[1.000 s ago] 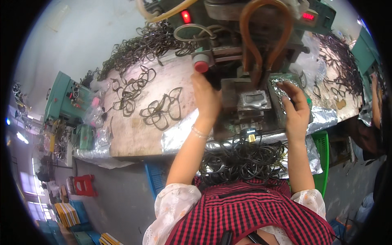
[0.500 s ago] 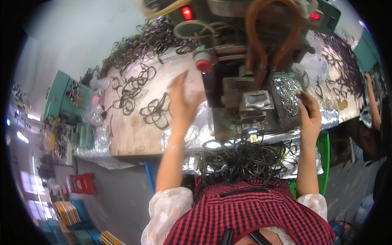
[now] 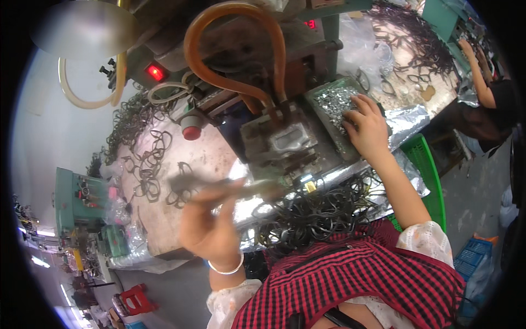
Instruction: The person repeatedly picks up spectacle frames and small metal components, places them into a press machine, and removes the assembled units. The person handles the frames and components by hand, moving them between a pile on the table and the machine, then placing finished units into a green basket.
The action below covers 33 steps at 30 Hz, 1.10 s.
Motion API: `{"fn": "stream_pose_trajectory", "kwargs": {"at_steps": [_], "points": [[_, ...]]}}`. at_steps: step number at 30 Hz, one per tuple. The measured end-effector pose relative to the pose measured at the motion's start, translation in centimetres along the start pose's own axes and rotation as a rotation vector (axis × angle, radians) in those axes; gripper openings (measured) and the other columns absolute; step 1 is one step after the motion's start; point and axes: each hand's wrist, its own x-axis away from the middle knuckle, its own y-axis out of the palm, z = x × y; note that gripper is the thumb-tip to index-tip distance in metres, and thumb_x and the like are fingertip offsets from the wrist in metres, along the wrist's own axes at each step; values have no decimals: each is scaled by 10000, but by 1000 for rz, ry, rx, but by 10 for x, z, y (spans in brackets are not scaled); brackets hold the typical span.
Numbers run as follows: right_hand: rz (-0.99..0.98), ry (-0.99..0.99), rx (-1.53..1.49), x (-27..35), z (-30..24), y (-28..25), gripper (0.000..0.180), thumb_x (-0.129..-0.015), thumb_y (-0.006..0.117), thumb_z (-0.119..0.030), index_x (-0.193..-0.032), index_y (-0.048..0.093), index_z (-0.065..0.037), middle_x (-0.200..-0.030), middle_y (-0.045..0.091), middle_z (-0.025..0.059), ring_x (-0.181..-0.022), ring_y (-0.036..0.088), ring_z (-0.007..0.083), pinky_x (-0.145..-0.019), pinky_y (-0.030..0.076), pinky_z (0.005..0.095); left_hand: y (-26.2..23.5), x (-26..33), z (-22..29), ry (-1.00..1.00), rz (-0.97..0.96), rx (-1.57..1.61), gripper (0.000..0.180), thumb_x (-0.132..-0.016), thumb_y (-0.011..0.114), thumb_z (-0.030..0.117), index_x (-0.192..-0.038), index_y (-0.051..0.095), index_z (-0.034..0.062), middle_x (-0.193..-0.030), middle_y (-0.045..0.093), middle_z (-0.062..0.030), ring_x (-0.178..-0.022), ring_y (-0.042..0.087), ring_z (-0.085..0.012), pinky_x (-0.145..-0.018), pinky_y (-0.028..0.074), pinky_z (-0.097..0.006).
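My left hand (image 3: 211,227) is raised in front of the bench edge, closed round a thin dark piece (image 3: 257,189) that is smeared by motion. This piece reaches out to the right, toward the machine. My right hand (image 3: 370,129) rests over a tray (image 3: 345,148) of small shiny metal parts (image 3: 334,104), fingers apart and fingertips at the parts. Between the hands stands a metal fixture (image 3: 290,137) on the machine base. In front of it, a tangle of black looped frames (image 3: 323,214), like eyeglass frames, lies over my lap.
A brown hose (image 3: 192,44) loops above the fixture. Left of the machine is a red push button (image 3: 191,132). More dark frames (image 3: 145,164) lie on the left of the bench. A green basket (image 3: 430,175) stands at my right, and another person's arm (image 3: 476,74) shows at far right.
My view has turned, shifting the machine left. My left hand, empty before, now holds a thin dark piece. My right hand has moved onto the metal parts.
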Motion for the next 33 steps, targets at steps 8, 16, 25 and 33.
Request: {"fn": "stream_pose_trajectory", "kwargs": {"at_steps": [8, 16, 25, 33], "points": [[152, 60, -123, 2, 2, 6, 127, -736, 696, -88, -860, 685, -62, -1104, 639, 107, -1114, 561, 323, -875, 491, 427, 47, -17, 6, 49, -212, -191, 91, -820, 699, -29, -894, 647, -30, -812, 667, -64, -688, 615, -102, -651, 482, -217], [154, 200, -336, -19, 9, -8, 119, -810, 652, -135, -873, 683, -39, -964, 680, 121, -965, 616, 308, -838, 484, 389, 44, -19, 13, 126, -306, -350, 70, -835, 684, -30, -894, 655, -53, -793, 641, -39, -692, 561, -76, -645, 433, -184], [195, 405, -517, -25, 15, -6, 186, -868, 663, -173, -940, 691, -4, -839, 686, 96, -772, 635, 175, -709, 485, 292, 47, -8, 4, 189, -291, -323, 89, -810, 680, -62, -895, 655, -60, -833, 675, -86, -715, 605, -110, -666, 471, -215], [11, 428, -578, -20, -5, -19, 162, -839, 678, -168, -935, 706, -41, -844, 696, 119, -790, 675, 230, -729, 510, 326, 44, -15, 8, 228, -331, -260, 141, -756, 711, -79, -884, 670, -35, -833, 713, -108, -756, 669, -163, -730, 506, -252]]}}
